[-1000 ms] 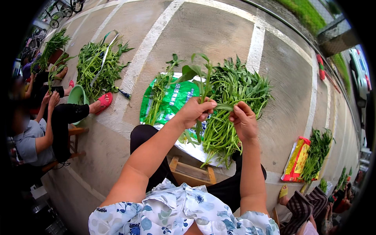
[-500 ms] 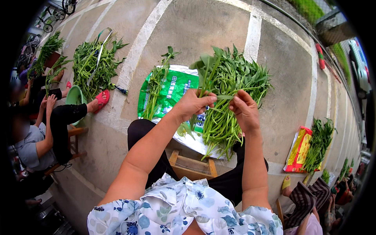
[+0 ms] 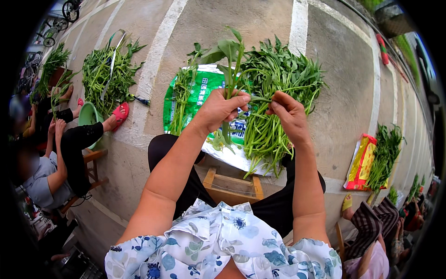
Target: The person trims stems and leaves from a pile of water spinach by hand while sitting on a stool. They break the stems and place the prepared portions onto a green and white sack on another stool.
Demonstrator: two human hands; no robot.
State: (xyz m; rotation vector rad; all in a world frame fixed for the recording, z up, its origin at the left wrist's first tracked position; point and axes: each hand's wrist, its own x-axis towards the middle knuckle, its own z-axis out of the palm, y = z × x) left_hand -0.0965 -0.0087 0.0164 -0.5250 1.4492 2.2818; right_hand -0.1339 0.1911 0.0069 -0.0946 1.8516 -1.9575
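My left hand (image 3: 219,110) is closed round a leafy water spinach stalk (image 3: 231,74) that stands up above the fist, with its lower part hanging below. My right hand (image 3: 291,118) pinches a narrow green leaf (image 3: 260,99) of that stalk, pulled out sideways between both hands. Beneath them, a green-and-white sack (image 3: 197,109) lies flat on the ground. A large heap of water spinach (image 3: 283,76) covers its right side, stems toward me. At its left is a smaller bundle (image 3: 184,95). A few pale leaf scraps (image 3: 218,141) lie near the sack's front edge.
A wooden stool (image 3: 232,193) stands between my knees. Left, a seated person (image 3: 49,172) handles greens near a green basin (image 3: 88,116) and another heap (image 3: 109,76). Right, greens (image 3: 386,156) lie on a red-and-yellow bag (image 3: 361,162) near another seated person (image 3: 371,228).
The held stalk has come more upright, its top leaves higher above my left fist. My left hand has shifted slightly left. My right hand still pinches the leaf.
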